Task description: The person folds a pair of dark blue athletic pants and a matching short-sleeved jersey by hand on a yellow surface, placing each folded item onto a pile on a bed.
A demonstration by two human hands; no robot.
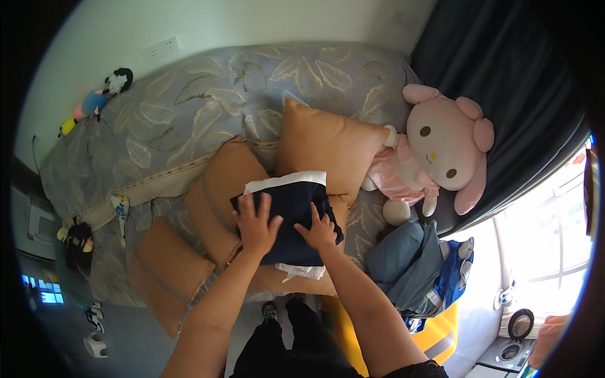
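In front of me a folded dark navy cloth (288,222) lies on a tan cushion, with white cloth (290,178) showing along its far edge and more white fabric at its near edge. My left hand (255,224) rests over the navy cloth's left side, fingers spread. On its right side lies my right hand (321,231), fingers also apart. Neither hand grips anything that I can see. Just beyond the cloth is a tan cushion (331,141), its corner pointing up.
A large pink-and-white plush toy (437,137) lies at the right on the leaf-patterned bedding (203,104). Below it are piled blue and grey clothes (416,269) above a yellow object (439,330). More tan cushions (165,274) lie left. Small plush toys (94,101) sit by the wall.
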